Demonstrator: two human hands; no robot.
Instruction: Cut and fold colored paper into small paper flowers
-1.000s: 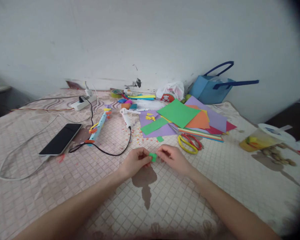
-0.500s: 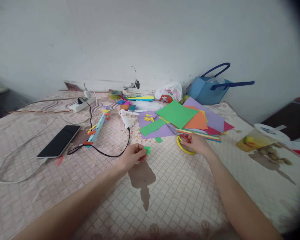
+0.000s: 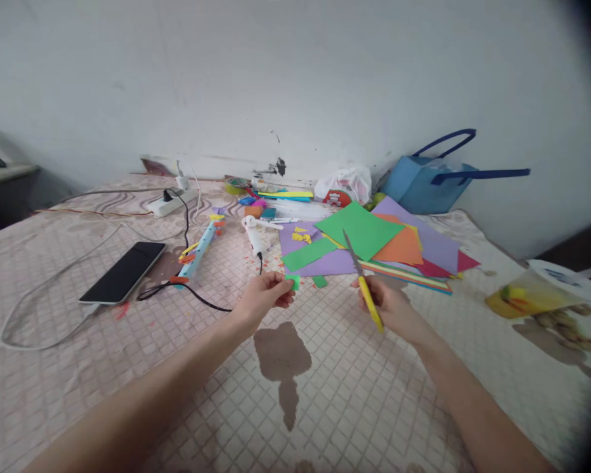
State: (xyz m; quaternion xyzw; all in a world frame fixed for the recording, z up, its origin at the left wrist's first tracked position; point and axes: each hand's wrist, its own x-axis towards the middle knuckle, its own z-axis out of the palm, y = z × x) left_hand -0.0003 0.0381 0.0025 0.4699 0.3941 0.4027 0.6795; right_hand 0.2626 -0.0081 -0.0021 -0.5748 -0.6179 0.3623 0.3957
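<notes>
I take the spot between the two hands as the centre of the clock, with twelve towards the wall. From where I stand I count four pieces of green paper: one small piece (image 3: pixel 294 283) in the fingers at nine, one small square scrap (image 3: pixel 320 281) lying at twelve, one long strip (image 3: pixel 308 255) beyond it, and one large sheet (image 3: pixel 358 228) at one. There is one pair of scissors with metal blades and a yellow handle (image 3: pixel 372 309), near three. I see also one white glue gun (image 3: pixel 253 238) at eleven, one black-screened phone (image 3: pixel 123 272) between nine and ten, one clear plastic cup (image 3: pixel 529 294) with yellow content at three, and one blue bag (image 3: pixel 426 184) at one, all on the patterned tabletop (image 3: pixel 345 394).

The left hand (image 3: pixel 263 297) is at nine, its forearm coming up from seven; thumb and fingers pinch the small green piece, whose free edge points towards three. The right hand (image 3: pixel 394 307) is at three, its forearm rising from five. Its fingers are closed around the scissors' handle, and the blades point to eleven; whether their tip touches the large sheet, I cannot tell.
</notes>
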